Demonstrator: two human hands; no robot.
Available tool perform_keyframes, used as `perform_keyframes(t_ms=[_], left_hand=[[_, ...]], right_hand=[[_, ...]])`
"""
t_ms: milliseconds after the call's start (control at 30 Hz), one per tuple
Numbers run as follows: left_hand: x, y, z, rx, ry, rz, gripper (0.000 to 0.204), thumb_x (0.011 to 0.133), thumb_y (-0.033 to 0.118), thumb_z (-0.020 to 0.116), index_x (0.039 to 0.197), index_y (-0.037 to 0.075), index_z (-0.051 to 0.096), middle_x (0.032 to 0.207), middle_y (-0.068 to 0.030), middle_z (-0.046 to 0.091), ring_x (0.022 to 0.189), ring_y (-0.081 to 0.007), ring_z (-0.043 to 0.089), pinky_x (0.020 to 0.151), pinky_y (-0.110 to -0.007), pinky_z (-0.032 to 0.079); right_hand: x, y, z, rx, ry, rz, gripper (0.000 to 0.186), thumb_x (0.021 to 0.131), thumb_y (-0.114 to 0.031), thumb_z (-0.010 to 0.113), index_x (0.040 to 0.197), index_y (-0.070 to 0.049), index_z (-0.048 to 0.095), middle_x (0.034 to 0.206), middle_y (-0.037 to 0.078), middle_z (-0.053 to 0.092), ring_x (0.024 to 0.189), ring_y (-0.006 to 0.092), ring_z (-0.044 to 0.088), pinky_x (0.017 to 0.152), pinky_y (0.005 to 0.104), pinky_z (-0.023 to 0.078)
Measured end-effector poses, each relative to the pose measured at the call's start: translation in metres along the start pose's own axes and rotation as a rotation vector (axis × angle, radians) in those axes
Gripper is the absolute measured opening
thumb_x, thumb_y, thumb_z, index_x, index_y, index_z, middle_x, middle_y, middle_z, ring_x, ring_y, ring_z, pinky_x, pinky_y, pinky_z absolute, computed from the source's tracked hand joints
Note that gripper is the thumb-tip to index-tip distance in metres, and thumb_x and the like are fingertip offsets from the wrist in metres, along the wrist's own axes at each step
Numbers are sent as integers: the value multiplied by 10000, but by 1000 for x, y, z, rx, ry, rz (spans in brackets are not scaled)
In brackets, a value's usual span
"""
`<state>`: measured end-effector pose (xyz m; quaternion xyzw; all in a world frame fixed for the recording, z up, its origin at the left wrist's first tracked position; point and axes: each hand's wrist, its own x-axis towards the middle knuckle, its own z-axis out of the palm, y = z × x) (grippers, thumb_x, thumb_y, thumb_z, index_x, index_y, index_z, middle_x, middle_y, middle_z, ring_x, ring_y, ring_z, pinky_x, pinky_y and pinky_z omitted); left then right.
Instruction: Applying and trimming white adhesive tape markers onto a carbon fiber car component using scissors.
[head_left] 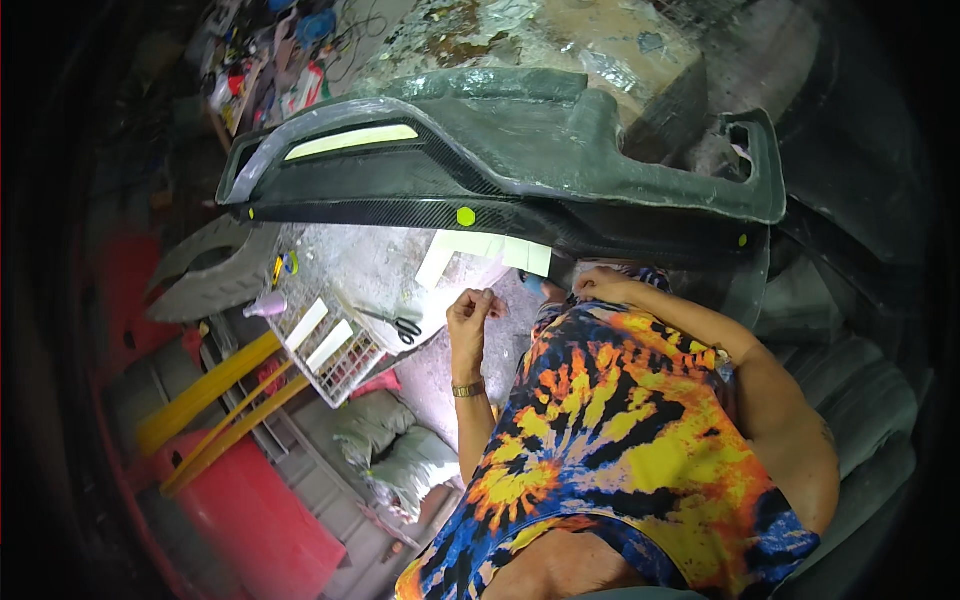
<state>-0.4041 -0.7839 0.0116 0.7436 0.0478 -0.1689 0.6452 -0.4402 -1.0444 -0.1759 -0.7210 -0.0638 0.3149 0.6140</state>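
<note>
My left hand [474, 306], with a watch on its wrist, is raised over the worktop just below a long dark moulded panel [430, 212]. Its thumb and fingers are pinched together; whatever they may hold is too small to make out. My right hand [602, 284] is close to my body under the panel's lower edge, fingers curled, their contents hidden. A small blue object [531, 284] lies between the two hands. The panel has a carbon-weave strip with a yellow-green dot [466, 217] on it. Pale yellow sheets [490, 248] stick out beneath the panel.
Left of my hands are black-handled scissors [407, 330] and a white wire basket [345, 372] with pale strips. A small translucent bottle [266, 305] stands by it. Yellow bars [215, 385], a red panel [260, 515] and a grey bag [400, 445] are lower left. Clutter fills the far left.
</note>
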Motion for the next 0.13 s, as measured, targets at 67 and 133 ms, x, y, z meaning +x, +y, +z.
perform_keyframes(t_ms=[67, 133], left_hand=[[1, -7, 13, 8, -89, -37, 270, 965, 200, 614, 746, 45, 579, 735, -110, 682, 654, -151, 635, 609, -266, 466], [7, -18, 27, 38, -229, -35, 252, 967, 222, 615, 821, 18, 633, 771, -111, 697, 647, -173, 639, 629, -273, 475]], right_hand=[[-5, 14, -6, 72, 50, 62, 178, 914, -168, 607, 976, -24, 692, 878, 98, 702, 765, 185, 652, 740, 322, 527], [-3, 52, -3, 338, 154, 155, 208, 949, -200, 598, 1086, -66, 677, 945, 89, 706, 821, 213, 671, 790, 334, 545]])
